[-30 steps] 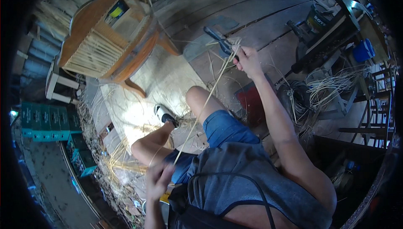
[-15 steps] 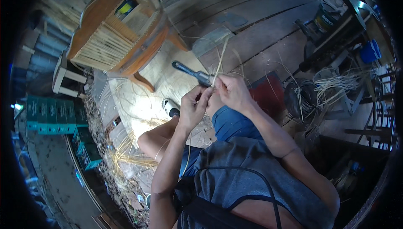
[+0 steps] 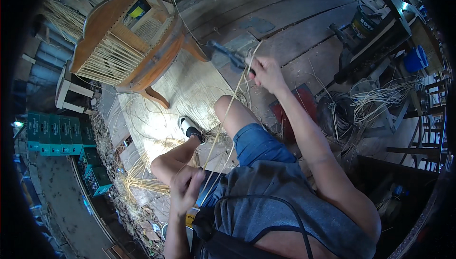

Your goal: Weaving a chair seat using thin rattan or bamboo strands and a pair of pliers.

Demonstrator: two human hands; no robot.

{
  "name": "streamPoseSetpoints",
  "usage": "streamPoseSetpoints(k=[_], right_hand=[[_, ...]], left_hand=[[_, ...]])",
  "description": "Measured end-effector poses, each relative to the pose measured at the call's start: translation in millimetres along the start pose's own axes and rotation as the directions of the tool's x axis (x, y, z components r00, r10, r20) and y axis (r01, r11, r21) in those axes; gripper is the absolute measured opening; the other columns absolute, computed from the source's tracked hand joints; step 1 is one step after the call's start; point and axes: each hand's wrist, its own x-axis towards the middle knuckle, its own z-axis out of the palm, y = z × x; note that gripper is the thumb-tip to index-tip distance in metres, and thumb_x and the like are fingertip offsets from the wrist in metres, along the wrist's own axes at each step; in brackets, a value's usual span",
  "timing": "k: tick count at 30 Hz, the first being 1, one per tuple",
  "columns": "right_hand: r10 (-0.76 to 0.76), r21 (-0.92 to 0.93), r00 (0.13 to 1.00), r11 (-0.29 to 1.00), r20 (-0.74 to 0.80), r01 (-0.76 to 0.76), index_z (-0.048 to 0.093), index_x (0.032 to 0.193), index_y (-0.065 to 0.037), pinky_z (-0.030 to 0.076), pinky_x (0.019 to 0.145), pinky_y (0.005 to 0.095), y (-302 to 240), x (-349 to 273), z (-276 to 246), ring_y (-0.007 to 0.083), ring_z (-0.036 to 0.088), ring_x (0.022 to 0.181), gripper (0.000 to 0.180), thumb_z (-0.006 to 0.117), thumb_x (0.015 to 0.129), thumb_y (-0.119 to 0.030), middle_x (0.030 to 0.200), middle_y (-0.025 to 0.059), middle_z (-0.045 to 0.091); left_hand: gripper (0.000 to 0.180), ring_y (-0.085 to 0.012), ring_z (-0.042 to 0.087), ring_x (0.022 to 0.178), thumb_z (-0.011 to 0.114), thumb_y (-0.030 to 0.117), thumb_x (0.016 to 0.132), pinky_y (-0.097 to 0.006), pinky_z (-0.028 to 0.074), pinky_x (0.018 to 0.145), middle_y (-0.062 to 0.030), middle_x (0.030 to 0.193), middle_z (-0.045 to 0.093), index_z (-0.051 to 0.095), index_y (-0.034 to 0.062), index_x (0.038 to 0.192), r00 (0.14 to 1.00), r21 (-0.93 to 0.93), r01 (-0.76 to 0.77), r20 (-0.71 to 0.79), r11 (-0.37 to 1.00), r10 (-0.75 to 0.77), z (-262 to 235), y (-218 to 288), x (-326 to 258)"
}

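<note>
A long pale cane strip (image 3: 223,125) is stretched slantwise between my two hands, over my bare knee. My left hand (image 3: 185,187), low beside my thigh, is closed on its lower end. Farther ahead, my right hand (image 3: 267,74) is closed around the upper part of the strip and a dark-handled tool (image 3: 227,54), whose exact kind is blurred. The tool's handle points away to the left. Ahead on the left is a brown wooden chair (image 3: 164,71) with pale cane strands strung across its frame and a woven cane panel.
Loose cane (image 3: 142,171) lies left of my leg. At right are a dark coil (image 3: 335,116), a bundle of pale strands (image 3: 382,95) and a blue cup (image 3: 417,58). Green crates (image 3: 59,133) stand at far left. A pale sheet (image 3: 166,88) covers part of the plank floor.
My hands have moved apart, drawing the strip out between them. The left came down and back toward my body; the right went forward and up with the tool.
</note>
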Motion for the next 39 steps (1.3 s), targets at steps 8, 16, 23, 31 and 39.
streamPoseSetpoints(k=[8,16,23,31,39], right_hand=[[-0.218,-0.289,0.976,0.933,0.021,0.214,0.063,0.084,0.000,0.042,0.047,0.0319,-28.5,-9.4,20.1,0.0144,0.055,0.048,0.028,0.052,0.095,-0.023,0.057,0.0094,0.057],[-0.290,-0.230,0.942,0.918,0.172,0.325,0.057,0.077,0.000,0.043,0.050,0.0404,-62.3,-98.4,84.0,0.0358,0.059,0.057,0.024,0.053,0.092,-0.017,0.061,0.0198,0.057],[-0.259,-0.351,0.942,0.880,0.211,0.321,0.061,0.080,-0.002,0.046,0.051,0.0392,-45.3,-88.3,81.8,0.0303,0.061,0.055,0.018,0.056,0.089,-0.017,0.063,0.0165,0.060],[0.002,-0.061,0.993,0.998,-0.121,-0.009,0.066,0.078,0.000,0.043,0.047,0.0310,-3.4,50.5,6.1,0.0136,0.055,0.046,0.027,0.055,0.090,-0.022,0.057,0.0061,0.061],[0.007,-0.131,0.998,0.991,-0.068,-0.016,0.066,0.077,0.000,0.042,0.042,0.0307,2.9,126.4,-22.5,0.0128,0.054,0.043,0.034,0.055,0.092,-0.029,0.057,0.0073,0.060]], left_hand=[[0.025,-0.0342,0.065,0.071,0.066,0.030,0.083,-0.043,0.051,0.066,-0.0202,0.080,0.066,0.068,0.0070,0.094,0.971,0.645,0.132,0.069,0.752,-0.229,-60.6,-74.1,-61.6],[0.023,-0.0031,0.044,0.059,0.057,0.022,0.096,-0.020,0.036,0.053,0.0044,0.065,0.049,0.058,0.0027,0.084,1.000,-0.466,-0.012,-0.003,0.885,0.012,42.2,-21.3,99.7],[0.027,-0.0068,0.037,0.050,0.057,0.016,0.094,-0.026,0.034,0.046,-0.0014,0.056,0.047,0.056,-0.0011,0.072,0.951,-0.038,-0.207,-0.241,0.978,0.192,46.2,-25.5,66.3],[0.017,-0.0118,0.050,0.055,0.060,0.011,0.088,-0.026,0.040,0.053,-0.0061,0.065,0.059,0.060,-0.0016,0.076,0.990,-0.139,0.104,-0.084,0.985,-0.116,-22.7,-40.6,-97.3],[0.025,-0.0109,0.043,0.041,0.056,0.014,0.086,-0.026,0.032,0.037,-0.0061,0.054,0.051,0.054,0.0002,0.065,0.913,-0.544,0.239,-0.157,0.805,-0.377,-89.0,-88.3,-234.3]])
